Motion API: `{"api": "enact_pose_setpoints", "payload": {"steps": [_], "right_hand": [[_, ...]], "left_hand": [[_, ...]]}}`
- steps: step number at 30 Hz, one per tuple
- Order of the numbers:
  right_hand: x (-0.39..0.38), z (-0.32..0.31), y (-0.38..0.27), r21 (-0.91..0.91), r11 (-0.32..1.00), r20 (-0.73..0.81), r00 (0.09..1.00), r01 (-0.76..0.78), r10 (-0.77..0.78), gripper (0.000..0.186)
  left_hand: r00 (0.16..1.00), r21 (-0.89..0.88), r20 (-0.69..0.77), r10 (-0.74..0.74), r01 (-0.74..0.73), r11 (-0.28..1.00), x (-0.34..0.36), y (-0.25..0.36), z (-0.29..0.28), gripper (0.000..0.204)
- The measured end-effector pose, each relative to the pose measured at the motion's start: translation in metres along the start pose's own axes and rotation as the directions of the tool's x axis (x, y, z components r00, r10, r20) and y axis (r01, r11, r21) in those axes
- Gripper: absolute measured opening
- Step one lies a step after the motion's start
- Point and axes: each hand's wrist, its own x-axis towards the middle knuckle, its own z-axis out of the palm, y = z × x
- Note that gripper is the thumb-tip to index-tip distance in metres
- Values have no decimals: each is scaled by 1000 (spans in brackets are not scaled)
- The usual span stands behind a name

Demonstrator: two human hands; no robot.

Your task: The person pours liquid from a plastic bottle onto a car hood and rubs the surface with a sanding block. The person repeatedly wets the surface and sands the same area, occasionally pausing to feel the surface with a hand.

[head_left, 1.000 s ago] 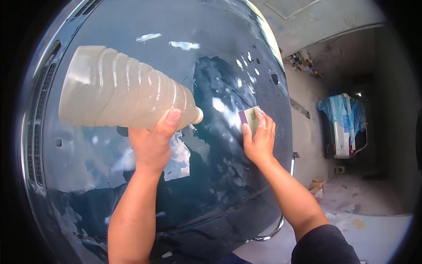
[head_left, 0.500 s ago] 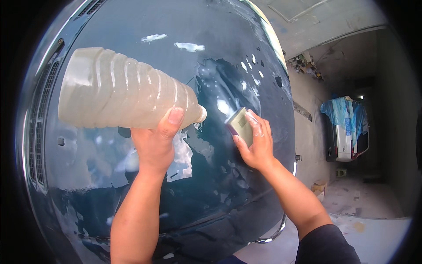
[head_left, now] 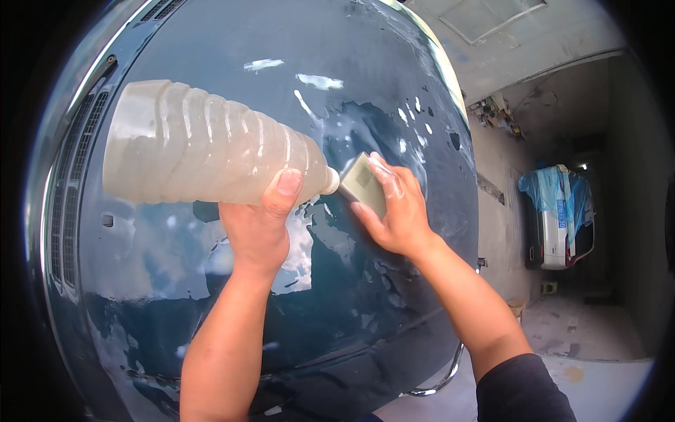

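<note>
My left hand [head_left: 260, 228] is wrapped round a large cloudy plastic bottle [head_left: 204, 144], which lies tilted on its side over a dark blue car hood [head_left: 232, 281]. The bottle's uncapped mouth points right, close to the block in my other hand. Against the wet hood, my right hand [head_left: 397, 211] grips a greenish-grey sanding block [head_left: 363, 184]. Whitish residue coats some of its fingers. Water gleams on the paint around the block, and pale bare patches [head_left: 320, 81] show on the hood beyond it.
Vent grilles [head_left: 70, 204] run along the hood's left side. A chrome bar [head_left: 443, 376] curves out at the lower right. Farther right stands a white vehicle [head_left: 555, 232] partly draped in blue plastic sheeting, with clutter [head_left: 496, 116] by the wall.
The sanding block and my right hand have moved left and farther up the hood, nearer the bottle's mouth. My left hand still holds the bottle tilted; the view has shifted slightly.
</note>
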Motion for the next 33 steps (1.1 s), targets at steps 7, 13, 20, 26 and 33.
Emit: {"api": "enact_pose_setpoints", "payload": {"steps": [7,13,20,26,33], "right_hand": [[-30,-8,-4,-1,999,75,997,-33,33,78],[20,10,-4,-139,974,-10,984,-177,178,64],[-32,-5,-21,-184,954,70,965,-237,253,66],[13,5,-6,-104,955,-23,960,-278,277,70],[5,5,7,-18,981,26,981,-193,193,64]], "left_hand": [[1000,23,-11,1,0,1000,4,8,-12,49],[1000,-6,-5,-9,9,1000,-2,3,5,45],[1000,35,2,1,-2,999,2,8,-9,43],[1000,-46,17,-18,18,999,1,4,-2,43],[999,-49,34,-35,37,998,-1,4,-2,44]]}}
